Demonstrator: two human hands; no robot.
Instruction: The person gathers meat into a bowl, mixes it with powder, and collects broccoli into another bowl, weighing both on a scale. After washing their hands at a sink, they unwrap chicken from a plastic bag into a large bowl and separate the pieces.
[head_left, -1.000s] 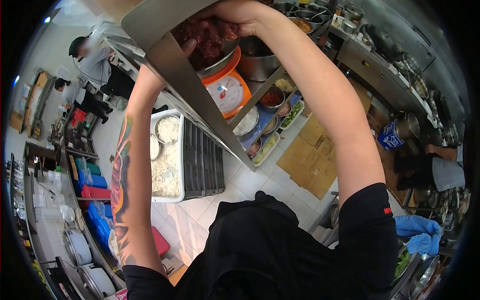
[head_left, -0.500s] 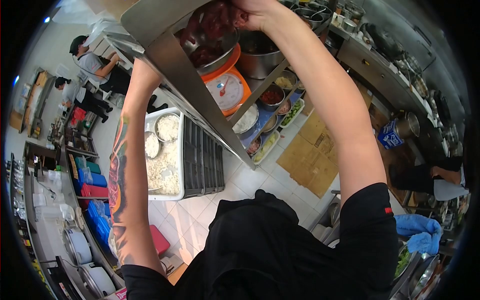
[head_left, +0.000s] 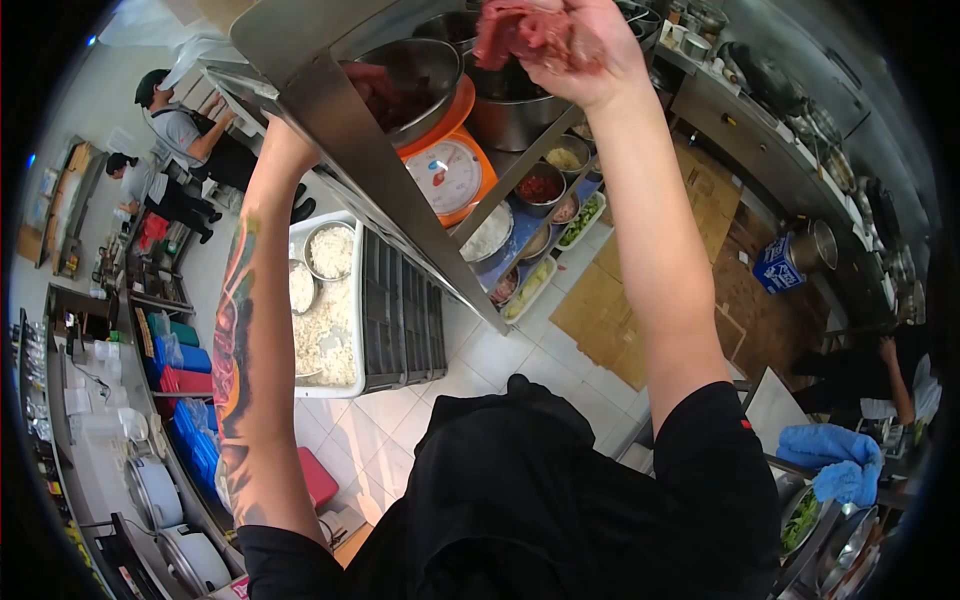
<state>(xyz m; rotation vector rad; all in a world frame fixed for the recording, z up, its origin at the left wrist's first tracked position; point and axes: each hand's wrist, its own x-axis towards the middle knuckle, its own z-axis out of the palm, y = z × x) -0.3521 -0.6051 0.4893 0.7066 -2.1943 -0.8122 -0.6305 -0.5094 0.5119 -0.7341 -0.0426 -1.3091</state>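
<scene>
In the head view, my right hand (head_left: 606, 70) is raised at the top with the palm turned up, and red raw meat (head_left: 540, 38) lies across its fingers. To its left, a metal bowl (head_left: 425, 90) with more dark red meat sits on an orange dial scale (head_left: 443, 178). My left hand (head_left: 290, 148) is at the steel shelf post (head_left: 345, 135); its fingers are hidden behind the metal. Beside the scale stands a large steel pot (head_left: 512, 112).
Bowls of chopped red food (head_left: 540, 188) and white powder (head_left: 488, 232) stand on a lower shelf. A white bin (head_left: 362, 330) of white shredded food is below my left arm. Two people work at far left, another at right. Cardboard (head_left: 600, 325) covers some floor.
My right hand has moved right, away from the bowl, lifting meat out of it. The scale's needle has moved. My left arm has barely shifted.
</scene>
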